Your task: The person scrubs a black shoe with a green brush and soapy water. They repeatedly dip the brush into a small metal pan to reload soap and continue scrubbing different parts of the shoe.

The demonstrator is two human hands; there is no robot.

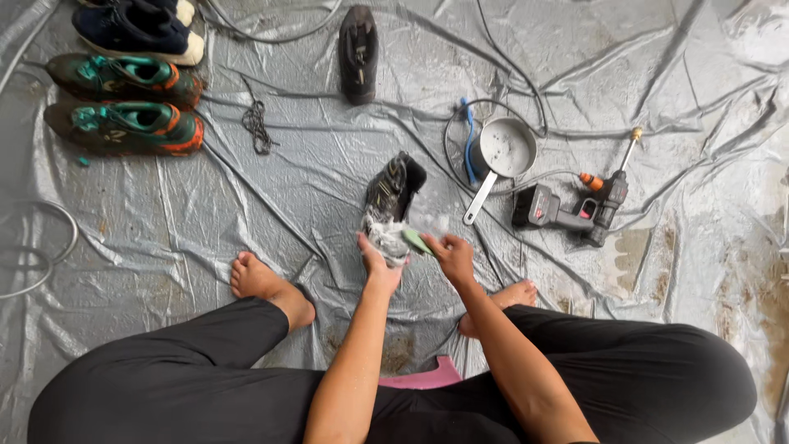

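Here left hand [380, 261] grips soapy shoe [393, 205]; right hand [450, 255] clamps green sponge [417, 240]; saucepan [505, 148] holds suds.

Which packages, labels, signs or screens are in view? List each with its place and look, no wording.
None in view: no package, sign or screen shows.
Only bare gear lies on the grey tarp: shoes, a saucepan and a black spray gun.
The left hand holds a dark shoe; the right hand holds a green sponge.

The left hand [378, 265] covers the black shoe's [393, 197] foamy heel, and the dark sneaker [140, 29] seems cropped at the top edge.
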